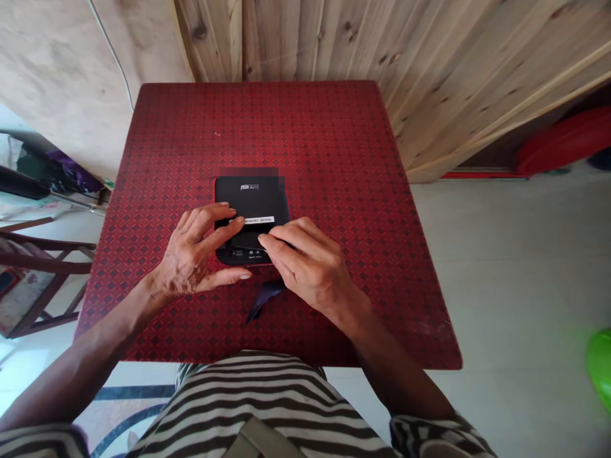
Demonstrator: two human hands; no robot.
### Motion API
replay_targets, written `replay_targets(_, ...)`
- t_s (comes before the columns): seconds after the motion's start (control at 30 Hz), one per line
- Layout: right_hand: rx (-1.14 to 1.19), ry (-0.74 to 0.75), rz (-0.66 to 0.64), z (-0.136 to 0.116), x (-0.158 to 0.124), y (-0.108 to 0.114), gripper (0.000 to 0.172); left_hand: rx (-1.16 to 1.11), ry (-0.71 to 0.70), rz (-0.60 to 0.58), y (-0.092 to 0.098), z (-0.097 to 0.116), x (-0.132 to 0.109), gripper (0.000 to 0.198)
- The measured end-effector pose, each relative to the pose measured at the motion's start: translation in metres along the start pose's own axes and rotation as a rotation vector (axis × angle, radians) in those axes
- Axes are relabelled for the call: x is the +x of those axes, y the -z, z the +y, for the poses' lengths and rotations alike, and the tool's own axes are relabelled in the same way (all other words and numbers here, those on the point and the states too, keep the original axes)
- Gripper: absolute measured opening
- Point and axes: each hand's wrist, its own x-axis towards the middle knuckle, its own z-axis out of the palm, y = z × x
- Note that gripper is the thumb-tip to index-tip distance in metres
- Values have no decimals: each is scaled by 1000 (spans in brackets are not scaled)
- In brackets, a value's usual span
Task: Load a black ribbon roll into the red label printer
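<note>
A flat black device (252, 198) with a white label strip lies on the red patterned table (334, 146). Across its near part is a dark cover piece (245, 240), tilted at its right end. My right hand (310, 257) pinches that end between thumb and fingers. My left hand (193, 251) rests with spread fingers on the device's left side, its thumb stretched out below the near edge. A dark piece of cloth or film (265, 296) lies on the table just below the device.
A wooden plank wall (305, 38) stands behind the table. At the left are a wooden chair frame (48, 261) and a thin white cable (112, 48). A green object (600, 366) is at the right edge, above pale floor tiles.
</note>
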Motion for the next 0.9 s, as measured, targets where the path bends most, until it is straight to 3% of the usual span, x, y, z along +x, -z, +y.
replay_targets(0.27, 101, -49, 47, 3, 1, 11, 17, 10, -12, 33, -7, 3, -2, 82)
replay_targets(0.37, 208, -255, 139, 21, -4, 15, 14, -11, 35, 15, -6, 10, -6, 75)
replay_targets(0.43, 302, -451, 190, 39, -11, 11, 17, -12, 82, 69, -6, 17, -13, 68)
replay_targets(0.57, 521, -726, 120, 68, -27, -20, 31, 50, 152, 228, -12, 24, -30, 59)
replay_targets(0.67, 565, -686, 40, 72, -33, -45, 34, 102, 136, 273, -20, 24, -38, 57)
replay_targets(0.73, 521, -610, 58, 70, -34, -54, 34, 116, 119, 293, -23, 23, -39, 57)
replay_targets(0.9, 491, -556, 86, 68, -34, -57, 35, 112, 123, 309, -25, 24, -38, 60)
